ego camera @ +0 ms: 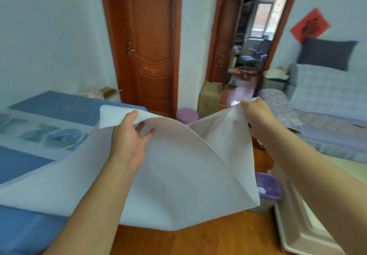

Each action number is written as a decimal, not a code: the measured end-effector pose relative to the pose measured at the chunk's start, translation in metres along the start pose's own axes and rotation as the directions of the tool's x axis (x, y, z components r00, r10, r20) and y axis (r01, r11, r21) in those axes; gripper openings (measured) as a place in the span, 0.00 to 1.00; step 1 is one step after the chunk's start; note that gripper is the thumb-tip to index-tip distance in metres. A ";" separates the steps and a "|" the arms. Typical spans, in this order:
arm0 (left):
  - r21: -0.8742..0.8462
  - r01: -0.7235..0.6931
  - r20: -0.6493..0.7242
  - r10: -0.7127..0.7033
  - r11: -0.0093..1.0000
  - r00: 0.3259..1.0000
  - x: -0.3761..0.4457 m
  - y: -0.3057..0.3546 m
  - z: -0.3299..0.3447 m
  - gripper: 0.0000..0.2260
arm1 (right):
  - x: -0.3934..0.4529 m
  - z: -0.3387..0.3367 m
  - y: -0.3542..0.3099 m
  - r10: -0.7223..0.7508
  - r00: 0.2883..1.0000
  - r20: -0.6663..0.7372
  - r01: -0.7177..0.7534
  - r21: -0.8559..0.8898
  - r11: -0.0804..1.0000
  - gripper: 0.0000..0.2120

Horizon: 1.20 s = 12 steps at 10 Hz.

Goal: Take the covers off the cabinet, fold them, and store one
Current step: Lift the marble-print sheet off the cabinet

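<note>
A white cover (178,175) hangs in the air in front of me, bent over on itself, its left part trailing over a blue surface. My left hand (129,137) pinches the cover's upper edge near one corner, thumb on top and fingers underneath. My right hand (256,115) grips the opposite corner, held up to the right. A blue cover with a pale patterned band (49,133) lies flat on the surface at left, partly under the white one.
A closed brown door (147,46) is ahead and an open doorway (248,42) to its right. A bed (327,106) is at right. Purple bins (270,189) (186,114) stand on the wooden floor. A pale cabinet panel (297,225) is at lower right.
</note>
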<state>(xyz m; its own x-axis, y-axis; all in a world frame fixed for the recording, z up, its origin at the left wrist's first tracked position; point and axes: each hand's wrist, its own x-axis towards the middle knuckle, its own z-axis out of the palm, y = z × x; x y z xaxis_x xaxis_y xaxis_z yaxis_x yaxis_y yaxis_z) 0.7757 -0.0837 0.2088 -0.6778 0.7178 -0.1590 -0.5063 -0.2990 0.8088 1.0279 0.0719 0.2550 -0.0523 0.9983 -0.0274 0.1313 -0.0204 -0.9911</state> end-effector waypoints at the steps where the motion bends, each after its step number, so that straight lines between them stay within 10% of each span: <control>1: -0.031 0.031 0.077 -0.029 0.999 0.997 -0.043 -0.033 0.055 0.11 | -0.013 -0.092 -0.006 0.025 0.988 -0.153 -0.043 -0.119 0.992 0.09; 6: -0.092 0.284 0.023 -0.283 0.954 0.959 -0.119 -0.242 0.279 0.14 | -0.008 -0.434 0.027 0.138 0.771 -0.622 0.052 0.278 0.959 0.09; 8: 0.052 0.440 0.113 -0.443 0.897 0.890 -0.135 -0.331 0.378 0.04 | -0.003 -0.564 0.050 0.181 0.376 -0.909 0.224 0.279 0.934 0.06; 10: 0.474 0.288 0.161 -0.403 0.832 0.901 -0.191 -0.377 0.463 0.08 | -0.008 -0.662 0.057 0.213 0.271 -0.939 0.330 0.299 0.895 0.08; 12: 0.480 0.393 0.195 -0.533 0.784 0.823 -0.140 -0.476 0.541 0.32 | -0.011 -0.790 0.033 0.151 0.240 -0.959 0.468 0.251 0.848 0.11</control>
<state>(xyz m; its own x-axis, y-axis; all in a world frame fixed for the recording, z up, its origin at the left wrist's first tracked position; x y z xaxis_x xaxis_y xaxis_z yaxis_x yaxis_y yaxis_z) 1.3998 0.2978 0.1523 -0.1843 0.8732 -0.4512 -0.4078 0.3498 0.8434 1.8148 0.1036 0.3255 0.9566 0.2897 -0.0320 -0.1615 0.4356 -0.8855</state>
